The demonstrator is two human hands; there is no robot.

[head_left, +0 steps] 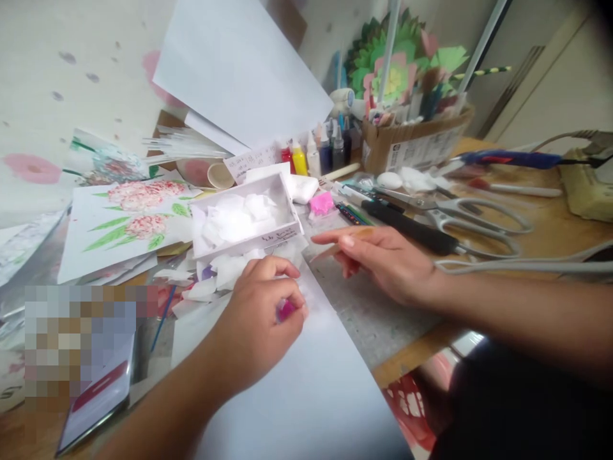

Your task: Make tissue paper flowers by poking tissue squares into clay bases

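My left hand [268,313] is closed in a pinch above the white paper sheet [297,396]. Between its thumb and fingers shows a small magenta piece [287,310], largely hidden, of a kind I cannot make out. To the right, my right hand [385,262] grips a thin pale-brown stick [330,253], its narrow end pointing left. Behind the hands stands a white box [294,223] holding crumpled white tissue [239,217]. A bright pink block [321,204] lies just beyond my right fingers.
Large scissors [445,214] and a black-handled tool [407,223] lie behind my right hand. Paint bottles [300,160] and a cardboard box [416,144] of supplies stand farther back. Flower pictures [76,243] and a phone [108,377] are at left.
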